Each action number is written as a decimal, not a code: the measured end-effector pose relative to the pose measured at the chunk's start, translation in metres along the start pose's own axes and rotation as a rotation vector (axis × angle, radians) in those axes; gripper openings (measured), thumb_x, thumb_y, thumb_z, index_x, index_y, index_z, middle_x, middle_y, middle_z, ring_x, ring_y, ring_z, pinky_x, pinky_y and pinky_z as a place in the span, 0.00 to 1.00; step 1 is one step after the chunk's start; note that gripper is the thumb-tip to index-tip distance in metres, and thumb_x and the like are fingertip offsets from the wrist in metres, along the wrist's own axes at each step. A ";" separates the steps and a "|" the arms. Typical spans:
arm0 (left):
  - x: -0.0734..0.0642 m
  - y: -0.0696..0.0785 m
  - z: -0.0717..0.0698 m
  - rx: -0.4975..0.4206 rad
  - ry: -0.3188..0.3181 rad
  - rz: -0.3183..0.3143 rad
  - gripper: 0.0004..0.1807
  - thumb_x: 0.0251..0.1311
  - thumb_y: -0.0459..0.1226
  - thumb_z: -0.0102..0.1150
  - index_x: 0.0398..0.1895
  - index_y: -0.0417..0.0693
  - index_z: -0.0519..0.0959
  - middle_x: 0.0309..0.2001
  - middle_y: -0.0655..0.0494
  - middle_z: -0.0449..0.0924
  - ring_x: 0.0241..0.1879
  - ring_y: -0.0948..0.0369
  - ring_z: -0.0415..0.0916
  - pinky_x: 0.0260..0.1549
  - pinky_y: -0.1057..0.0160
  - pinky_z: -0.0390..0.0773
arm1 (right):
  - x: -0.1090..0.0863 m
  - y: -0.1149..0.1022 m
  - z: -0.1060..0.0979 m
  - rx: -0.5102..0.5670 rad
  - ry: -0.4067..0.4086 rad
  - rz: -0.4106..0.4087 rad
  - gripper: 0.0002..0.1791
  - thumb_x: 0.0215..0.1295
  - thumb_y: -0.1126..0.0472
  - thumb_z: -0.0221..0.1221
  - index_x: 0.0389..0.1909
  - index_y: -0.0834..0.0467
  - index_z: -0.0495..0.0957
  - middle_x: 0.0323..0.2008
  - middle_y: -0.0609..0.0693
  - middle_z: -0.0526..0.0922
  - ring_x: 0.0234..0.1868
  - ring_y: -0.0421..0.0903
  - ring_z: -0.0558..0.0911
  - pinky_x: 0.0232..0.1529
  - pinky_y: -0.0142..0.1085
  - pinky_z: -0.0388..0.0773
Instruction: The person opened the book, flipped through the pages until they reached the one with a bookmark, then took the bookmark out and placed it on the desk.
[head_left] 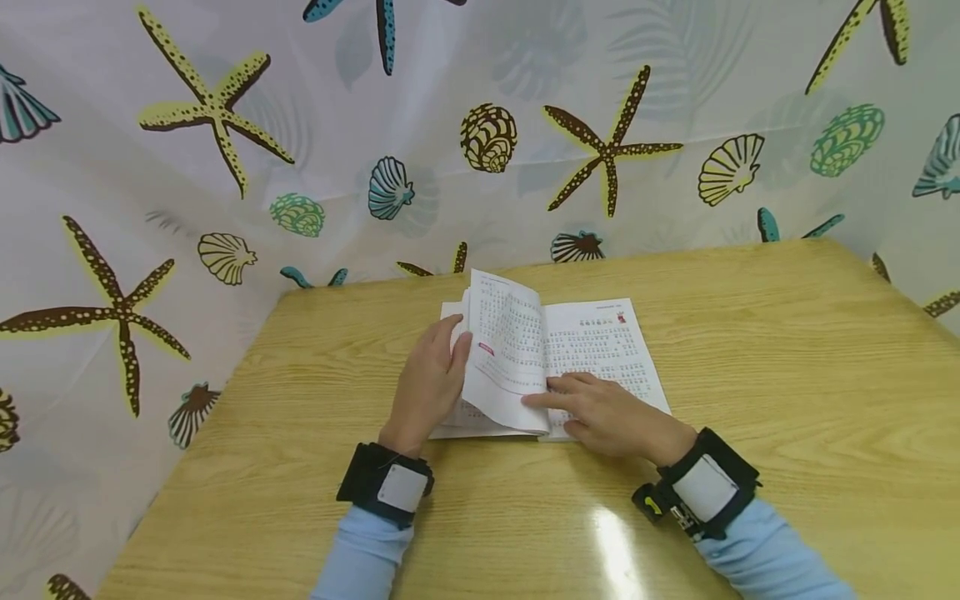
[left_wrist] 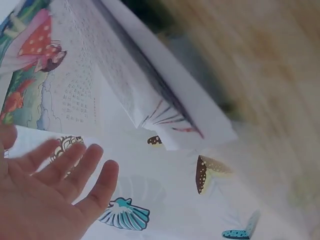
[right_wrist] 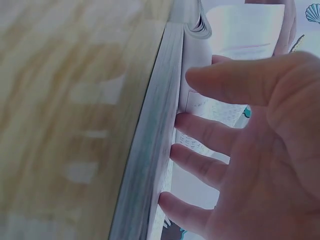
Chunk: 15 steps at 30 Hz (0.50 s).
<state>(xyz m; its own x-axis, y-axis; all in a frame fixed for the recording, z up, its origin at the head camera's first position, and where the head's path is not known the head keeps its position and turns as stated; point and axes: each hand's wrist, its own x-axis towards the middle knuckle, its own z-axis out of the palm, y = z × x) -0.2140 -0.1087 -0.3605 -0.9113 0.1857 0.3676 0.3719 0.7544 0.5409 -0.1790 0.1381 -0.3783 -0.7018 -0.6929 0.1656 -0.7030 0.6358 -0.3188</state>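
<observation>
Currently, the work in hand appears to be page turning. The book lies opened on the table, between the two hands and just ahead of the wrists. A lifted leaf stands curved to the right of the left hand; whether it is one sheet or several cannot be told. Left hand: thumb and fingers apart, palm facing the leaf, no pinch visible; contact with the paper cannot be confirmed. Right hand: fingers extended and spread, index fingertip at the leaf's lower right corner, the other fingers lying over the right-hand page near its lower edge; nothing is pinched. The printed rest of that page extends beyond the right fingers. As a judgement, the next move calls for the left hand to guide the leaf down on its own side while the right fingers steady the pages near the fold. Caution: uneven pressure at the corner could crease the paper or catch extra sheets.
</observation>
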 end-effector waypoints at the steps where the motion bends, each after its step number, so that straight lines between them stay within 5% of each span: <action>1: 0.000 0.000 0.000 0.029 -0.004 0.023 0.22 0.78 0.41 0.50 0.66 0.36 0.74 0.65 0.39 0.74 0.65 0.46 0.72 0.63 0.46 0.72 | 0.000 0.000 0.000 -0.001 0.000 0.000 0.29 0.63 0.73 0.58 0.66 0.55 0.78 0.63 0.68 0.74 0.63 0.65 0.74 0.60 0.60 0.73; 4: 0.000 -0.001 0.002 0.160 -0.028 0.100 0.22 0.69 0.38 0.62 0.61 0.35 0.78 0.66 0.39 0.74 0.66 0.43 0.70 0.63 0.42 0.71 | 0.001 -0.001 -0.001 0.001 -0.007 0.010 0.29 0.63 0.73 0.58 0.66 0.55 0.78 0.63 0.68 0.74 0.63 0.65 0.74 0.61 0.60 0.73; 8: -0.002 -0.002 0.006 0.337 -0.125 0.086 0.40 0.57 0.38 0.75 0.71 0.35 0.69 0.75 0.38 0.60 0.74 0.40 0.57 0.68 0.37 0.60 | 0.001 -0.002 -0.001 0.011 -0.019 0.029 0.28 0.64 0.73 0.58 0.66 0.55 0.77 0.64 0.68 0.74 0.64 0.66 0.73 0.61 0.61 0.72; 12: -0.003 -0.002 0.008 0.349 -0.251 0.013 0.57 0.53 0.40 0.78 0.80 0.40 0.51 0.81 0.39 0.40 0.79 0.40 0.37 0.73 0.38 0.43 | 0.001 -0.002 -0.001 0.014 -0.020 0.031 0.28 0.64 0.73 0.58 0.66 0.54 0.77 0.65 0.67 0.73 0.64 0.66 0.73 0.60 0.62 0.72; 15: -0.003 -0.001 0.008 0.326 -0.352 0.021 0.53 0.58 0.39 0.74 0.81 0.44 0.52 0.81 0.42 0.42 0.79 0.41 0.38 0.74 0.38 0.44 | 0.001 -0.002 -0.001 0.008 -0.016 0.021 0.29 0.64 0.73 0.58 0.66 0.55 0.77 0.64 0.68 0.74 0.64 0.66 0.74 0.60 0.61 0.73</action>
<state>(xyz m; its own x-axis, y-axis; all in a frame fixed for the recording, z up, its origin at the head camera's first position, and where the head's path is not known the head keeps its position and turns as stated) -0.2127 -0.1056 -0.3682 -0.9295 0.3627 0.0665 0.3674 0.8958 0.2502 -0.1780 0.1368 -0.3763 -0.7144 -0.6848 0.1437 -0.6871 0.6477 -0.3293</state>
